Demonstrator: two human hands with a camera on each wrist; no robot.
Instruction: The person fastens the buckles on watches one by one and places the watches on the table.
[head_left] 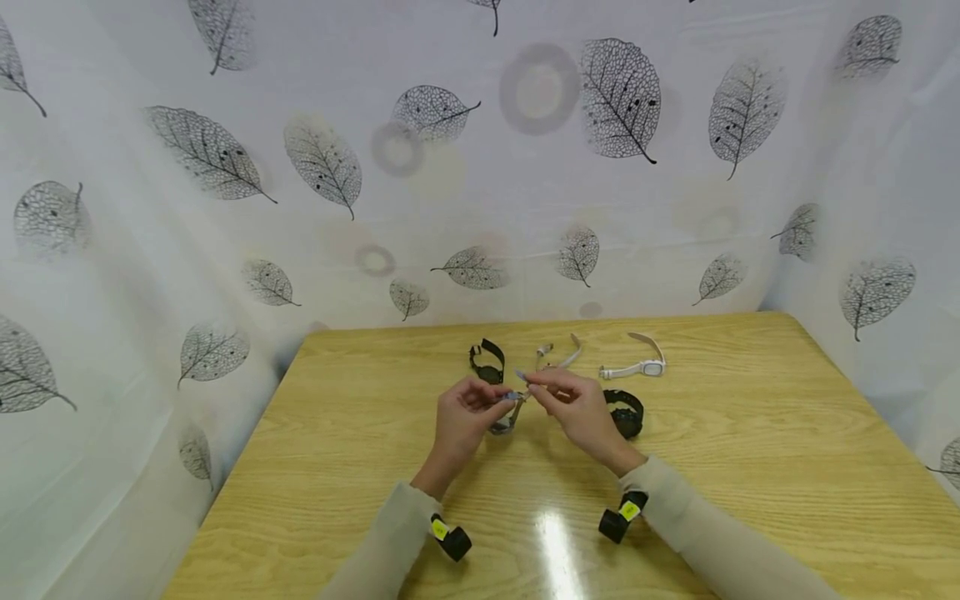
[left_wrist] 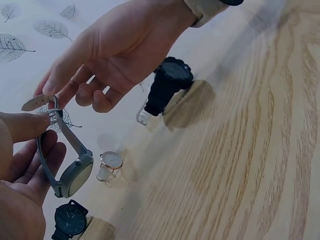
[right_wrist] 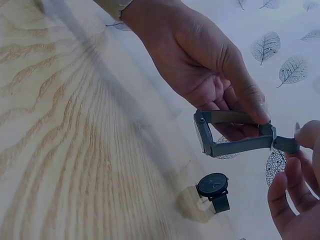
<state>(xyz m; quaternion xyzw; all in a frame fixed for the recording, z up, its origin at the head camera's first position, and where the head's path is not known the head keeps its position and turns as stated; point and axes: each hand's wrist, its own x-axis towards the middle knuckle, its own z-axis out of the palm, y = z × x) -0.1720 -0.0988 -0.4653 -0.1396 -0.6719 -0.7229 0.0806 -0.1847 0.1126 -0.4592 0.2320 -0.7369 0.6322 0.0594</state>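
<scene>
A wristwatch with a grey-blue strap (left_wrist: 72,175) hangs between both hands, its strap forming a closed loop through the buckle. My left hand (head_left: 463,417) pinches the strap near the buckle, thumb on top, as the right wrist view shows. With thumb and fingertips my right hand (head_left: 581,412) pinches the free strap end (right_wrist: 286,144) just past the buckle. The watch case (right_wrist: 202,132) dangles away from the fingers, above the table. Right beside my right hand stands a chunky black watch (head_left: 626,419). Behind my left hand is a round black watch (head_left: 491,373).
At the back of the wooden table (head_left: 360,467) lie a light-strapped watch (head_left: 576,350), partly behind my right hand, and a white watch (head_left: 651,367). A leaf-patterned cloth (head_left: 465,183) rises behind the table. Each wrist wears a black camera (head_left: 453,542).
</scene>
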